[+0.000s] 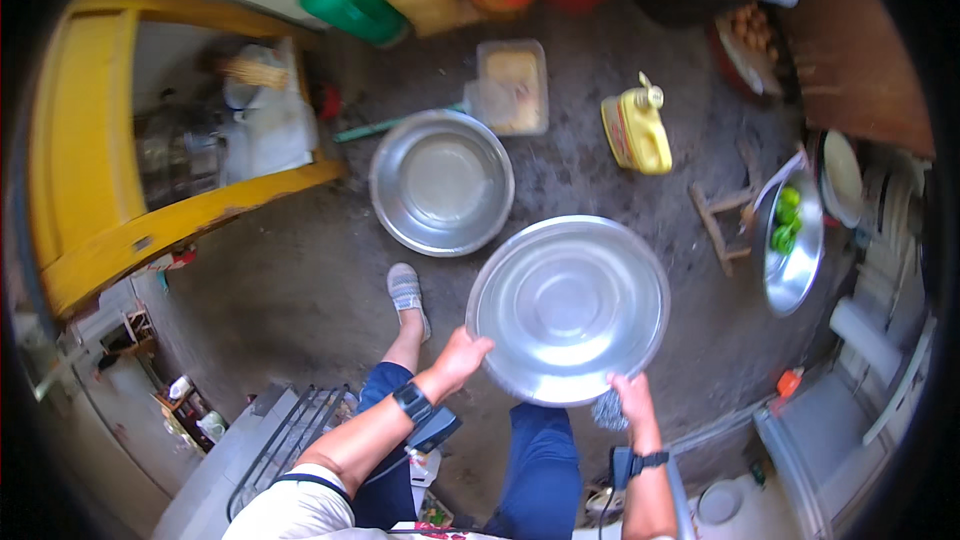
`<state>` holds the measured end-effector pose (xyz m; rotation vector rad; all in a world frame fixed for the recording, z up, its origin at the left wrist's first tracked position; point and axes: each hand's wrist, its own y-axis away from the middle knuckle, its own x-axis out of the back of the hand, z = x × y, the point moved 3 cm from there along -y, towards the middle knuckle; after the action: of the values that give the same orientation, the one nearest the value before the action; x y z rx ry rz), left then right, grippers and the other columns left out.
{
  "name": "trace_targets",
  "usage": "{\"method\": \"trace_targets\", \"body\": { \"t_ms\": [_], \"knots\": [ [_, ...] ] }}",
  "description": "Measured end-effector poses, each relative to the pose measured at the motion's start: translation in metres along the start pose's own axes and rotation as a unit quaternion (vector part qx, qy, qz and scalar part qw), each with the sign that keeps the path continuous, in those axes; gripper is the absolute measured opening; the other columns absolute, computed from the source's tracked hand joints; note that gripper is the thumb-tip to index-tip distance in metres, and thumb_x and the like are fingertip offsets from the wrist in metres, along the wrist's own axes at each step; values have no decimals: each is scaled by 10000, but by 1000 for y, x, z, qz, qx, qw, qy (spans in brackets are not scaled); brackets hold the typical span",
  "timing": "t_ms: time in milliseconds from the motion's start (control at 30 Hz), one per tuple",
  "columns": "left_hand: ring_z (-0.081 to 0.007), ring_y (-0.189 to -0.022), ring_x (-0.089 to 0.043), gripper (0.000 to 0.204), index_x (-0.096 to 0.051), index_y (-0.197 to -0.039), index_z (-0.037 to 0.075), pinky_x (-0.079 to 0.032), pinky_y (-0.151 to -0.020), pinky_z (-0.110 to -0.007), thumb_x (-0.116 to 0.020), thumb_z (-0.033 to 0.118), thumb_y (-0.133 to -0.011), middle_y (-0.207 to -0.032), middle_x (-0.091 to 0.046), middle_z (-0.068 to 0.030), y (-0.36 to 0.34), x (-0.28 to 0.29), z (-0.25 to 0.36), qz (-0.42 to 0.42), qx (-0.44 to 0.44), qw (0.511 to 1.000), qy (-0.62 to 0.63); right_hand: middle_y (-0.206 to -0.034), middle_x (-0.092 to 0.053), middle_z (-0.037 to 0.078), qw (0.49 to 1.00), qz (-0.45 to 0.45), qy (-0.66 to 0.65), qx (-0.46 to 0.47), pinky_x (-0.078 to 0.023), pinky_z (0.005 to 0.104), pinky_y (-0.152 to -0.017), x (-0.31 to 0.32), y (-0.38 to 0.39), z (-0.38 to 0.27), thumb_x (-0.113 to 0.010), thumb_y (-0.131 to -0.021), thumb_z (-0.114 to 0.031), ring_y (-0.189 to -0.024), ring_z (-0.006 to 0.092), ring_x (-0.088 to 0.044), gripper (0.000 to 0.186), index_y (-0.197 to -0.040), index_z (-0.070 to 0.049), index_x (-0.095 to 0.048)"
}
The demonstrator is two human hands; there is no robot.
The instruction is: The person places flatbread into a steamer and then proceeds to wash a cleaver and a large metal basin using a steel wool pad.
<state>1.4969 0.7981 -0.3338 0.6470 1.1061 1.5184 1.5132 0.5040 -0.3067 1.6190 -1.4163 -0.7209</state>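
A large metal basin (565,310) hangs in front of me above the floor. My left hand (457,358) grips its rim at the lower left, thumb over the edge. At the lower right edge my right hand (630,398) is closed on the rim too. The basin looks empty, with a shiny ringed bottom. Just beyond it, to the left, a second metal basin (440,183) stands on the floor, and its bottom looks pale, perhaps with water. My fingers under the held basin are hidden.
A yellow jug (640,130) stands at the far right of the basins. Behind them lie a clear plastic box (513,85) and a green stick (400,123). At right, green peppers rest in a metal bowl (795,270) by a small wooden stool (722,225). A yellow cabinet (85,140) stands left.
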Motion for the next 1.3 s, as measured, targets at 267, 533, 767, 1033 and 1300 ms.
{"method": "trace_targets", "body": {
  "t_ms": [267,533,767,1033,1300],
  "knots": [
    [-140,-727,-568,236,-567,-946,-73,-458,-678,-270,-516,25,-738,-814,-603,-85,187,47,50,33,-68,994,83,-672,-568,33,989,-86,116,43,-409,282,-557,-46,154,-125,-531,-671,-116,-618,118,-514,195,-746,57,-578],
    [-188,-791,-592,245,-558,-944,-129,-466,-732,-288,-522,-7,-735,-856,-609,-135,358,106,87,113,-109,971,181,-673,-578,34,930,-227,229,178,-408,271,-593,-128,262,-234,-538,-690,-128,-632,118,-515,189,-755,45,-581],
    [-132,-668,-573,155,-613,-808,-75,-458,-631,-263,-549,22,-705,-730,-614,-80,457,169,99,182,-206,929,249,-759,-588,28,899,-316,245,182,-425,258,-646,-221,338,-301,-551,-745,-112,-688,121,-525,194,-846,50,-584],
    [-175,-744,-590,191,-601,-863,-77,-461,-698,-290,-534,0,-701,-810,-623,-115,531,263,95,246,-211,897,299,-858,-608,60,868,-367,290,169,-436,258,-742,-343,377,-316,-548,-763,-115,-779,124,-546,241,-929,59,-572],
    [-169,-667,-572,172,-602,-800,-57,-450,-612,-284,-535,23,-663,-734,-601,-78,538,346,80,271,-242,860,358,-828,-611,53,829,-390,360,175,-436,258,-705,-456,382,-323,-551,-756,-148,-767,124,-547,256,-919,46,-585]
  ]
}}
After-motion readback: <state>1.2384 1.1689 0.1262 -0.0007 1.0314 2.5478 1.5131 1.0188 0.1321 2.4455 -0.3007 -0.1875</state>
